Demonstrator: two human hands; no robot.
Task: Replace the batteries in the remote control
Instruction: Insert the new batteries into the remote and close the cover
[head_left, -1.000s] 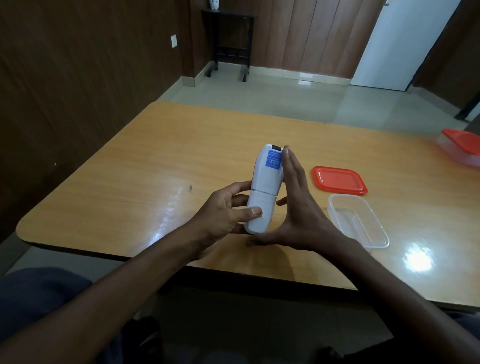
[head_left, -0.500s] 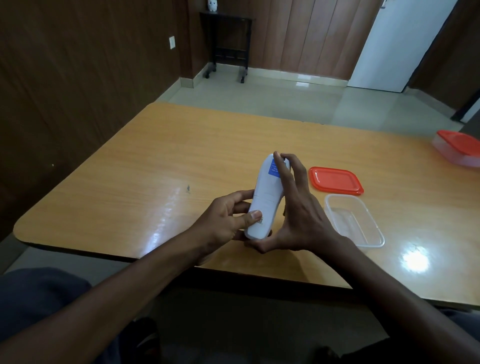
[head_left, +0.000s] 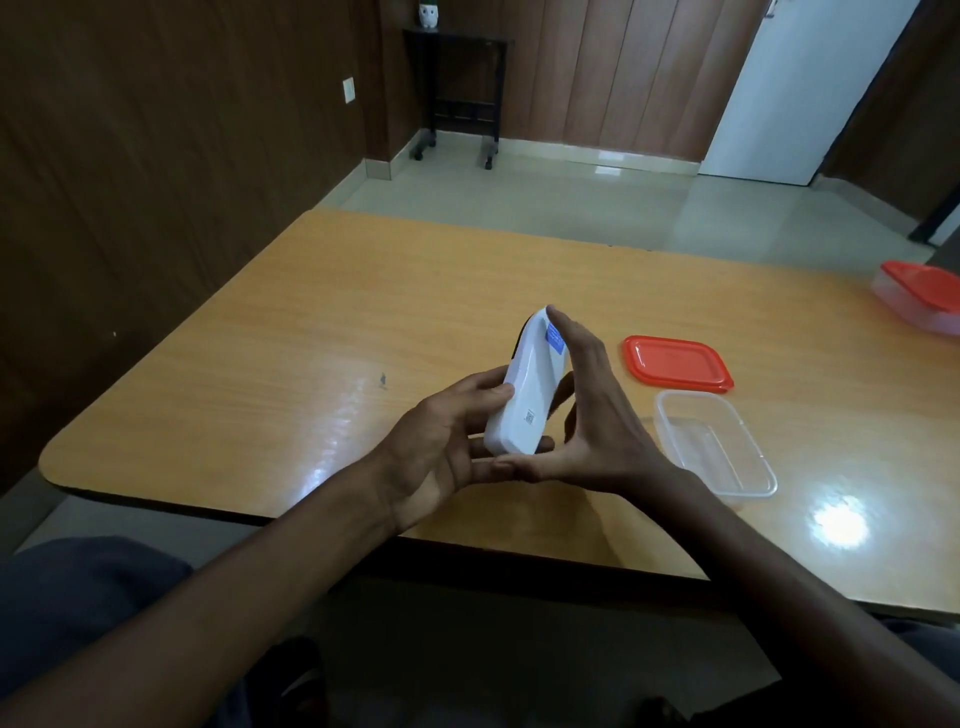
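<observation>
I held the white remote control back-side up above the near edge of the desk, its top tipped toward one o'clock. My left hand was clamped on its lower left edge, thumb on the back, and my right hand lay flat along its right side, fingers straight, closed against the casing. I judged the step to be sliding the battery cover off: to do it well, the left hand should pin the body firmly while the right thumb pressed on the cover and pushed along its length, not prying upward. At three o'clock sat an open clear container, its red lid just beyond. Compared with a second ago, the remote had tilted further left and shown more of its back, and my right fingers had straightened along it.
</observation>
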